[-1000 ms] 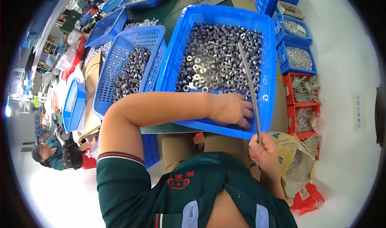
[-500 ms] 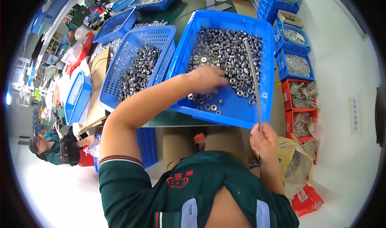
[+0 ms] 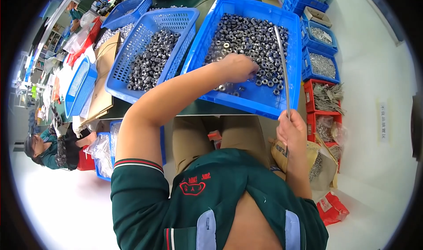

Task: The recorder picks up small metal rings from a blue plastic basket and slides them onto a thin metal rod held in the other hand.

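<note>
A solid-walled blue tray [image 3: 264,103] holds a heap of small dark metal rings [image 3: 246,34]. Low over the rings, near the bare front part of the tray, is my left hand [image 3: 240,68]. Its fingers are curled together; whatever is between them is too small to make out. My right hand [image 3: 291,128] is closed around the lower end of a thin metal rod [image 3: 282,67] at the tray's front right corner. The rod slants up over the tray's right side, its far tip above the rings. Some rings beside my left hand are blurred.
Left of the tray stands a perforated blue basket [image 3: 118,71] with more rings. Flattened cardboard [image 3: 105,80] and another blue basket [image 3: 81,89] lie farther left. Blue and red bins [image 3: 324,98] of metal parts line the right. A co-worker [image 3: 48,148] sits at far left.
My left hand has moved slightly right across the tray, its fingers now less blurred. My right hand still grips the rod. The whole scene has shifted upward in the view.
</note>
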`<control>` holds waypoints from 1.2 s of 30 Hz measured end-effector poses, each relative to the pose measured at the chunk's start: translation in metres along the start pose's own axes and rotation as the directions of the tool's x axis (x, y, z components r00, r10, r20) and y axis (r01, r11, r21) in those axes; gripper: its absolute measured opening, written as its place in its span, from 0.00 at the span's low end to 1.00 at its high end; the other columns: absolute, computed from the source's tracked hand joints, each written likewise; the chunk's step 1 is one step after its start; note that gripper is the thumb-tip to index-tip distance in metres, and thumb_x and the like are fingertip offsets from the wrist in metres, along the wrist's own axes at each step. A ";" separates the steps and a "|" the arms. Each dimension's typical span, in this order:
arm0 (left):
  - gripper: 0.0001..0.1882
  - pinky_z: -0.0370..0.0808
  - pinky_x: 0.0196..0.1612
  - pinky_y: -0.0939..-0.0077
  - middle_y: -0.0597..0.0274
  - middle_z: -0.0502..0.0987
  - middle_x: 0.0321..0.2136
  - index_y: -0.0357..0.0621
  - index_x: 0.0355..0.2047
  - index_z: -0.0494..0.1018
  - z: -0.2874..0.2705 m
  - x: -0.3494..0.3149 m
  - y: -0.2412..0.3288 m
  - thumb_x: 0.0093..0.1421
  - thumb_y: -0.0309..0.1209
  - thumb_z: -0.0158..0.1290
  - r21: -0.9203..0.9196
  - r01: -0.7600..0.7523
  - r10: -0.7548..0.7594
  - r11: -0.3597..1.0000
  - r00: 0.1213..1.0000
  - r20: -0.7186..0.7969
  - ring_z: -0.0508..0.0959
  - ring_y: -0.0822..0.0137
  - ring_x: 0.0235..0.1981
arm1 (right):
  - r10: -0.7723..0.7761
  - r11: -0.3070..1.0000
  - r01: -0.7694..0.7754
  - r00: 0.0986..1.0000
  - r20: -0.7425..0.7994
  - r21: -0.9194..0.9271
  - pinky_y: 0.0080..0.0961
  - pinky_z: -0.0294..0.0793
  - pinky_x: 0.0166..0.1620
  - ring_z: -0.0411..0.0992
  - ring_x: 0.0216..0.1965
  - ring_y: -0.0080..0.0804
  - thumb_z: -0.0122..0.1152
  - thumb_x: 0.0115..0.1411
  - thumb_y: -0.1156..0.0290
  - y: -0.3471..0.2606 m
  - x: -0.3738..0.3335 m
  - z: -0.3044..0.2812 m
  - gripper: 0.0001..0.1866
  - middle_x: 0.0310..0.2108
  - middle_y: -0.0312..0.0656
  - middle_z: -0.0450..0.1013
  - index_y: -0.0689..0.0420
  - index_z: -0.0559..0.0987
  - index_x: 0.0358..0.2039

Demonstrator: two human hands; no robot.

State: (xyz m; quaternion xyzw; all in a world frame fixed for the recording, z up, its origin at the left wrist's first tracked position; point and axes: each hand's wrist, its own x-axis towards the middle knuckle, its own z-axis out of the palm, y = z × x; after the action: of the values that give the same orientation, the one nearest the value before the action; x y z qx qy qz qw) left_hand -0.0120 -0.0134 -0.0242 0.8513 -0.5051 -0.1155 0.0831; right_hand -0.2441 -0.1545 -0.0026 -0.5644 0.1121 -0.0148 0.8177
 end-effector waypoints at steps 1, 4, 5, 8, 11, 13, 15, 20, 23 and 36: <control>0.12 0.72 0.40 0.61 0.59 0.77 0.30 0.52 0.36 0.75 0.003 -0.001 0.001 0.53 0.39 0.52 0.008 -0.064 0.064 0.998 0.997 -0.046 0.77 0.56 0.36 | 0.002 1.000 -0.002 1.000 0.002 -0.006 0.09 0.51 0.13 0.51 0.10 0.10 0.49 0.63 0.69 0.000 0.000 0.001 0.06 0.15 0.27 0.57 0.57 0.68 0.31; 0.12 0.73 0.37 0.61 0.59 0.77 0.28 0.55 0.36 0.76 0.000 0.005 0.016 0.49 0.37 0.56 0.025 -0.138 0.140 0.990 0.981 -0.132 0.78 0.58 0.34 | 0.010 1.000 -0.010 1.000 0.006 -0.003 0.09 0.51 0.13 0.51 0.11 0.10 0.49 0.63 0.69 -0.001 0.001 0.000 0.07 0.17 0.28 0.58 0.57 0.68 0.30; 0.12 0.73 0.36 0.60 0.58 0.77 0.28 0.53 0.35 0.75 -0.005 0.008 0.023 0.49 0.36 0.56 0.035 -0.095 0.097 0.995 0.993 -0.073 0.77 0.56 0.34 | 0.011 1.000 -0.011 1.000 0.006 0.001 0.09 0.51 0.13 0.51 0.11 0.10 0.49 0.63 0.68 -0.001 0.001 0.000 0.07 0.17 0.28 0.58 0.57 0.67 0.30; 0.11 0.72 0.34 0.59 0.58 0.76 0.27 0.51 0.35 0.75 -0.014 0.013 0.033 0.49 0.35 0.56 0.072 -0.090 0.087 0.993 0.995 0.044 0.77 0.54 0.32 | 0.013 1.000 -0.013 1.000 -0.002 0.001 0.09 0.51 0.13 0.51 0.11 0.10 0.49 0.63 0.68 0.000 0.001 0.001 0.07 0.17 0.28 0.58 0.57 0.67 0.30; 0.10 0.73 0.31 0.61 0.58 0.77 0.25 0.54 0.33 0.76 -0.016 0.009 0.039 0.48 0.30 0.53 0.129 -0.175 0.169 0.976 0.984 0.053 0.78 0.54 0.30 | 0.012 1.000 -0.012 1.000 0.001 0.000 0.10 0.51 0.13 0.51 0.11 0.10 0.50 0.63 0.68 0.002 0.000 0.000 0.08 0.17 0.28 0.58 0.57 0.67 0.29; 0.11 0.73 0.30 0.62 0.56 0.77 0.25 0.53 0.31 0.77 -0.014 0.005 0.044 0.46 0.26 0.51 0.140 -0.173 0.172 0.975 0.985 0.014 0.78 0.55 0.30 | 0.012 1.000 -0.012 1.000 0.011 0.002 0.10 0.51 0.13 0.51 0.11 0.10 0.50 0.63 0.67 0.003 0.001 -0.003 0.08 0.17 0.28 0.57 0.56 0.67 0.29; 0.11 0.73 0.30 0.62 0.56 0.77 0.25 0.52 0.30 0.77 -0.011 0.008 0.039 0.46 0.26 0.51 0.277 -0.147 0.139 0.950 0.989 0.050 0.78 0.55 0.30 | 0.007 1.000 -0.008 0.999 0.033 0.006 0.10 0.51 0.13 0.51 0.11 0.10 0.50 0.63 0.67 0.004 0.000 -0.003 0.08 0.16 0.27 0.57 0.56 0.68 0.30; 0.09 0.74 0.32 0.61 0.57 0.78 0.27 0.49 0.29 0.77 -0.005 0.007 0.026 0.45 0.30 0.53 0.236 -0.103 0.131 0.966 0.986 -0.107 0.78 0.55 0.30 | -0.001 1.000 0.001 1.000 0.008 -0.008 0.10 0.51 0.13 0.51 0.11 0.10 0.51 0.63 0.67 0.002 0.002 -0.002 0.08 0.16 0.27 0.57 0.57 0.68 0.30; 0.09 0.74 0.33 0.60 0.57 0.78 0.27 0.48 0.29 0.77 -0.007 0.006 0.028 0.48 0.35 0.55 0.048 -0.070 0.070 0.996 0.998 0.012 0.78 0.54 0.31 | -0.002 1.000 0.002 1.000 0.022 0.001 0.10 0.51 0.13 0.51 0.11 0.10 0.51 0.63 0.67 0.002 0.002 -0.003 0.08 0.16 0.27 0.57 0.57 0.68 0.30; 0.08 0.73 0.32 0.74 0.57 0.77 0.25 0.37 0.32 0.75 -0.039 0.004 0.005 0.53 0.29 0.54 -0.619 -0.046 -0.040 0.784 0.991 -0.125 0.78 0.68 0.30 | 0.037 0.999 -0.037 0.997 0.061 -0.002 0.10 0.51 0.13 0.52 0.10 0.12 0.48 0.63 0.69 -0.002 0.002 -0.006 0.07 0.12 0.28 0.55 0.59 0.69 0.32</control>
State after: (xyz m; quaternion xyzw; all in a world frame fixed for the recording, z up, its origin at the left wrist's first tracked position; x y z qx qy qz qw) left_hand -0.0033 -0.0183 0.0139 0.7815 -0.4338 -0.2185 0.3915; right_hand -0.2436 -0.1613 -0.0035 -0.5627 0.0976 0.0175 0.8207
